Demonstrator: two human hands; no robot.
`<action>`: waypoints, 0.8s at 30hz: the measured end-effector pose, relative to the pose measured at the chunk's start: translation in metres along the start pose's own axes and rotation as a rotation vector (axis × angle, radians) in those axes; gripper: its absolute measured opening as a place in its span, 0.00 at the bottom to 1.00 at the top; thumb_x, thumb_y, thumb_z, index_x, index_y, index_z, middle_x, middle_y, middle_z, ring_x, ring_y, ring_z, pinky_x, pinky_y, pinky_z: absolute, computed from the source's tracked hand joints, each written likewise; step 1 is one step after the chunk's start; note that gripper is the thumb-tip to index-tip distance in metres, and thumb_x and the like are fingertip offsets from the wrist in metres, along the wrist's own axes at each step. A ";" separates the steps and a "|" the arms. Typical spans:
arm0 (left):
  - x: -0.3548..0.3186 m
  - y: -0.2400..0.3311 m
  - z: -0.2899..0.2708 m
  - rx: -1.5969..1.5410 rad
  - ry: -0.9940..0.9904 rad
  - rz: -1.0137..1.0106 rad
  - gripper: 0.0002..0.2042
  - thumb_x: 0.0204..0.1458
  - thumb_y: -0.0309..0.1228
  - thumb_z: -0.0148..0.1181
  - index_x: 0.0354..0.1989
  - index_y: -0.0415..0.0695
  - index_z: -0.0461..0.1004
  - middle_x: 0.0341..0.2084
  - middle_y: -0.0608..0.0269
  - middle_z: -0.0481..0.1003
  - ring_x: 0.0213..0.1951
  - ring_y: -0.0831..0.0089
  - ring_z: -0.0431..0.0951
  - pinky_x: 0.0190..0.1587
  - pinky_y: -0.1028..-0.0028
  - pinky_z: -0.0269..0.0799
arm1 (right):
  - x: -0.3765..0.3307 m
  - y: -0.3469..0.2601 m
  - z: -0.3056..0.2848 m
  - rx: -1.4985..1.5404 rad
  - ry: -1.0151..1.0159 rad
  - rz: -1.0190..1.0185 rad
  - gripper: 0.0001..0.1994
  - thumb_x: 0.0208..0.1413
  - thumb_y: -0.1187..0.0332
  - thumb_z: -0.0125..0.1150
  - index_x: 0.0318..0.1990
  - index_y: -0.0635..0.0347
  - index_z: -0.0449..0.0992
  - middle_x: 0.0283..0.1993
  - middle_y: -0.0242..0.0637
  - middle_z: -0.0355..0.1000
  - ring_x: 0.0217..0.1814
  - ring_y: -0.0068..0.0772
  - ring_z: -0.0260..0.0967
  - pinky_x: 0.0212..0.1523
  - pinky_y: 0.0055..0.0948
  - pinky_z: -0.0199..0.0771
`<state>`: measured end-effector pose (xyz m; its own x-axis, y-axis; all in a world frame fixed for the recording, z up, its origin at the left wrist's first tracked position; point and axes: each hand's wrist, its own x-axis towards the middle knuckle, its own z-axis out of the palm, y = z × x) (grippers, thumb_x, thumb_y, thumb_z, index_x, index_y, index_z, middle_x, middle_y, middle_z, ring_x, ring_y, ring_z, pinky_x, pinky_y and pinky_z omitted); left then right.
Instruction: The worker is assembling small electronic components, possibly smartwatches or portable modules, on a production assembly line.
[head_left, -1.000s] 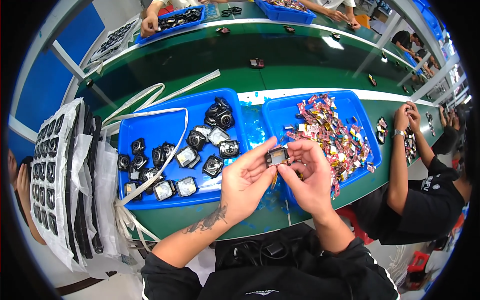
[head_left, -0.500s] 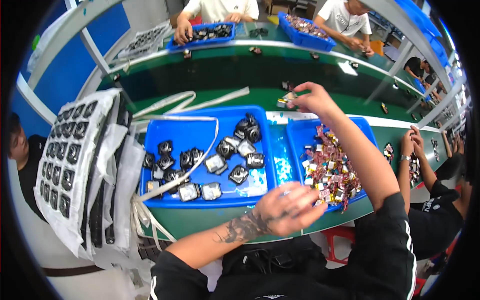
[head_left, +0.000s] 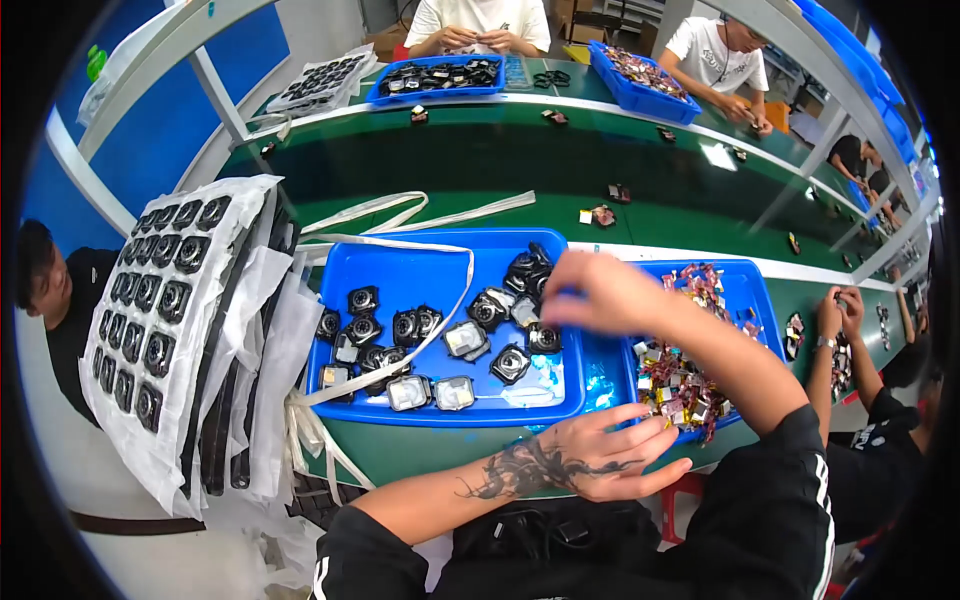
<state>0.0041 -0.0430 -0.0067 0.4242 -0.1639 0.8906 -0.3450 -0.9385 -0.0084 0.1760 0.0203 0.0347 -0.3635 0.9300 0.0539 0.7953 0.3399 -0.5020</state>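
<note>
My left hand [head_left: 620,455] is open, palm down and fingers apart, at the front edge of the right blue tray [head_left: 775,335]. That tray holds a heap of small parts [head_left: 685,390] with white blocks and reddish film. My right hand [head_left: 605,295] is smeared by motion over the right rim of the left blue tray [head_left: 480,240]; its fingertips are unclear. Black watch-like housings [head_left: 511,364] lie scattered in the left tray, some with pale square faces [head_left: 410,393]. Beyond my right hand, a small part with a white block [head_left: 598,215] rests on the green belt [head_left: 460,150].
Stacked white trays of black housings [head_left: 150,290] lean at the left. A white strap [head_left: 470,290] crosses the left tray. Across the belt, people work beside a tray of black parts [head_left: 440,80] and another blue tray [head_left: 645,85]. A co-worker's hands [head_left: 840,310] are at the right.
My right hand has let go of the small part on the belt and drawn back toward the left tray. My left hand has moved slightly right. The view has shifted.
</note>
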 end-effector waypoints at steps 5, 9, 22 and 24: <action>-0.004 -0.002 -0.013 -0.012 0.148 -0.174 0.17 0.44 0.27 0.66 0.45 0.48 0.74 0.37 0.59 0.75 0.40 0.66 0.75 0.39 0.68 0.74 | -0.018 -0.030 0.029 -0.257 0.058 0.001 0.20 0.41 0.66 0.72 0.42 0.59 0.72 0.39 0.41 0.70 0.45 0.48 0.71 0.44 0.42 0.73; 0.004 -0.015 -0.006 -0.297 0.807 -0.975 0.15 0.60 0.31 0.50 0.51 0.38 0.58 0.40 0.62 0.63 0.32 0.76 0.62 0.34 0.75 0.61 | -0.033 -0.031 -0.004 0.012 0.405 -0.089 0.12 0.42 0.73 0.71 0.34 0.59 0.74 0.40 0.40 0.71 0.40 0.44 0.73 0.39 0.37 0.75; 0.009 -0.033 -0.015 -1.293 0.492 -1.664 0.09 0.64 0.30 0.46 0.49 0.40 0.62 0.37 0.52 0.72 0.28 0.71 0.74 0.28 0.69 0.75 | -0.129 0.002 -0.030 -0.068 0.417 0.243 0.08 0.46 0.76 0.66 0.37 0.62 0.78 0.36 0.39 0.74 0.43 0.42 0.71 0.47 0.36 0.71; 0.005 -0.032 -0.011 -1.315 0.519 -1.655 0.08 0.62 0.26 0.48 0.47 0.39 0.62 0.40 0.53 0.72 0.30 0.71 0.75 0.30 0.67 0.76 | -0.123 0.008 -0.020 -0.132 0.369 0.150 0.08 0.46 0.76 0.66 0.36 0.61 0.78 0.36 0.38 0.74 0.43 0.42 0.71 0.46 0.36 0.71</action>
<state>0.0081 -0.0109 0.0024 0.7349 0.6386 -0.2283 -0.3190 0.6226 0.7146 0.2369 -0.0881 0.0412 -0.0603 0.9501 0.3061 0.8902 0.1899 -0.4141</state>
